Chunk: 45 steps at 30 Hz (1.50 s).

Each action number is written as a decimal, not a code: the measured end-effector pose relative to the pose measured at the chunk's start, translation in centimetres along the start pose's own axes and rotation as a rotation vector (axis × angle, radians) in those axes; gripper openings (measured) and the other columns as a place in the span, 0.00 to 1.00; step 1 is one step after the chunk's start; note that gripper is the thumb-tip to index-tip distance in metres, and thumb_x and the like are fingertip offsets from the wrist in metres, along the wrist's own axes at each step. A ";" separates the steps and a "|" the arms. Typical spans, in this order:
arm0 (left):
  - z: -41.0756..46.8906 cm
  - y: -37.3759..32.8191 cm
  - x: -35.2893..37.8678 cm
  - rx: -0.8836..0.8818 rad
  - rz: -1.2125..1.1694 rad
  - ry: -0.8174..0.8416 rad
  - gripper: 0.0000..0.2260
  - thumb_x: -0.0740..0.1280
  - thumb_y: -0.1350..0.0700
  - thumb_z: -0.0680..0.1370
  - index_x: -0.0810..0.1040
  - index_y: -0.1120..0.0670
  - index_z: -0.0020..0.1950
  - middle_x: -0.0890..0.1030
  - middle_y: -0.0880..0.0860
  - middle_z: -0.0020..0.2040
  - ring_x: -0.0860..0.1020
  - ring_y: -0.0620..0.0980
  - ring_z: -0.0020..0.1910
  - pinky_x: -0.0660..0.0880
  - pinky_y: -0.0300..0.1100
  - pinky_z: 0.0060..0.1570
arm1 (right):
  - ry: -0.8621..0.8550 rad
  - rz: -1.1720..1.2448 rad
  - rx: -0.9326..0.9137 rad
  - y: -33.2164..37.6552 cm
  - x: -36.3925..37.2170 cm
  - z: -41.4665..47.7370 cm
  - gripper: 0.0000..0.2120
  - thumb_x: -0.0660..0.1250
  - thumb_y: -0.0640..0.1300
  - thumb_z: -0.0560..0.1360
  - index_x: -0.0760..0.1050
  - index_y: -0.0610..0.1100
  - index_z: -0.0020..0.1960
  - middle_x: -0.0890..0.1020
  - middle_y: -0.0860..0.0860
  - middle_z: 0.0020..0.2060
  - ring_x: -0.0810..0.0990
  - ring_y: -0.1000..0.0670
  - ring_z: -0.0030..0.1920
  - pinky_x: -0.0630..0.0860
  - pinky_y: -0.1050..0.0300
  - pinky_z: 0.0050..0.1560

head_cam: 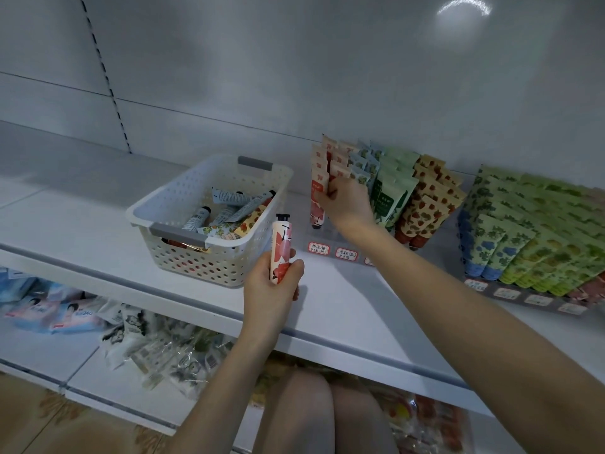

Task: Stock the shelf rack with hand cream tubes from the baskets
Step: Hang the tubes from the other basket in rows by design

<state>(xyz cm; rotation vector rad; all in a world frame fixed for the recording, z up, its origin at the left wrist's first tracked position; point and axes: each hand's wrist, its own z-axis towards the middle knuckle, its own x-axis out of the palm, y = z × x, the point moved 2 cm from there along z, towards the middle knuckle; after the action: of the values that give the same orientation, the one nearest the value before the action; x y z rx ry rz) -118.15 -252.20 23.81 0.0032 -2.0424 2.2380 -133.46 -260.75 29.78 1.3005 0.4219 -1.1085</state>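
Note:
My left hand [273,290] grips a pink hand cream tube [281,250] with a black cap, upright, just in front of the white perforated basket [170,198]. Several more tubes [229,211] lie loose inside that basket. My right hand [343,204] reaches into the clear shelf rack [330,249] and pinches a pink tube [319,194] standing cap-down in the rack's left column. Blue, green and strawberry-print tubes [422,204] fill the rack's other columns.
A second tiered rack [523,294] packed with green and blue tubes stands at the right. The white shelf [82,224] runs left past the basket. Below, a lower shelf holds wipe packs [59,312] and plastic-wrapped goods [163,352]. My knees [314,411] are under the shelf edge.

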 end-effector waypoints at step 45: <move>-0.6 -5.8 0.5 0.492 0.377 0.153 0.08 0.66 0.61 0.76 0.79 0.54 0.54 0.77 0.43 0.46 0.74 0.35 0.46 0.69 0.22 0.46 | 0.269 0.285 -0.330 -1.5 -5.7 -12.3 0.14 0.71 0.42 0.72 0.78 0.42 0.57 0.82 0.51 0.45 0.81 0.55 0.43 0.78 0.62 0.46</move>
<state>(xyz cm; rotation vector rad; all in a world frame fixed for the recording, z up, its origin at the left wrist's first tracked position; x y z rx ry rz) -118.07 -251.02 29.49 -0.5318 -1.4657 2.8041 -133.43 -247.07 29.97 1.1735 0.5728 -0.5982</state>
